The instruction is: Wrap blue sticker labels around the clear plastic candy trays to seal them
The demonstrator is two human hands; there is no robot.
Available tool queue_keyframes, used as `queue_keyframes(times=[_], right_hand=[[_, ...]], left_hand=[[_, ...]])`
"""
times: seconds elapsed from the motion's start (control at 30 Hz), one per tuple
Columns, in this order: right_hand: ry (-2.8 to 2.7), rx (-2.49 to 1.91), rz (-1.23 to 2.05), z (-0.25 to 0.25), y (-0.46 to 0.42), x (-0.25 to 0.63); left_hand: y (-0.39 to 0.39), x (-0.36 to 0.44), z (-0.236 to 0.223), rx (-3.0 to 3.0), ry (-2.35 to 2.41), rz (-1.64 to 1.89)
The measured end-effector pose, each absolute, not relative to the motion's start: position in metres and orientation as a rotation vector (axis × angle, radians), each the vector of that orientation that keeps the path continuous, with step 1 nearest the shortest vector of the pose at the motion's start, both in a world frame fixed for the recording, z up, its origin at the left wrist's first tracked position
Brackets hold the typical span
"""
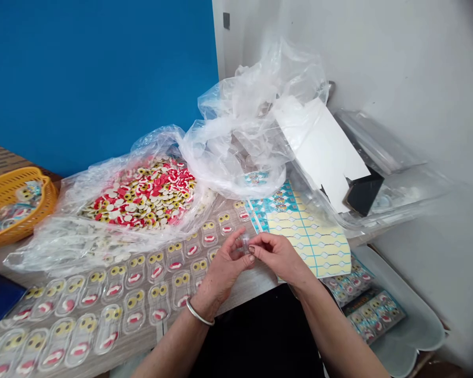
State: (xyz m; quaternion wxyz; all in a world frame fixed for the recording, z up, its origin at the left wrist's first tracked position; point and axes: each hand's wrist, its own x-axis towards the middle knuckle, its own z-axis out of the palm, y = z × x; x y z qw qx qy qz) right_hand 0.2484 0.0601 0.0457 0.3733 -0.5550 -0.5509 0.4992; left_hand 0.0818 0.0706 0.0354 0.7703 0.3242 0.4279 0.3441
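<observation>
The left hand (224, 268) and right hand (278, 257) come together just above the table's front edge, forearms angled inward from the bottom of the frame. Between them, at about the middle of the frame, is a small clear plastic piece (243, 244). The fingers of both hands are bent and pressed close around it, pinching it from either side, and it is partly hidden by them. A thin silver bangle (199, 313) sits on the left wrist.

Under and left of the hands, rows of clear plastic blister shells (134, 312) lie side by side on a wood-grain table (240, 286), each one molded with yellow eyes and a red-and-white mouth. The left hand is just above them. Beyond them, a crumpled clear plastic bag (82, 244) holds a heap of flat red, white and yellow candies (142, 194).

To the right of the hands lies a sheet of pale yellow labels (307, 236) with a blue printed strip along its far edge. More thin, glossy plastic (236, 126) is bunched in the upper middle, near a white card (319, 152) and a black box corner (364, 191). An orange woven basket (18, 202) sits at the far left, and a grey tray (402, 315) holding printed packs (374, 315) sits at lower right.
</observation>
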Motion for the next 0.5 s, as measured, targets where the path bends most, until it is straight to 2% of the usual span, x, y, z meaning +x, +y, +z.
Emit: queue_keyframes(times=[0.2, 0.33, 0.4, 0.5], right_hand=[[-1.188, -1.318, 1.464, 0.038, 0.058, 0.245], [-1.154, -1.345, 1.436, 0.038, 0.057, 0.249], [-1.213, -1.435, 1.274, 0.039, 0.062, 0.256], [-1.496, -1.683, 0.758, 0.042, 0.077, 0.272]], left_hand=[[0.069, 0.083, 0.041, 0.587, 0.868, 0.702], [0.069, 0.08, 0.042, 0.541, 0.884, 0.718], [0.07, 0.078, 0.041, 0.538, 0.919, 0.731], [0.071, 0.075, 0.041, 0.554, 0.956, 0.733]])
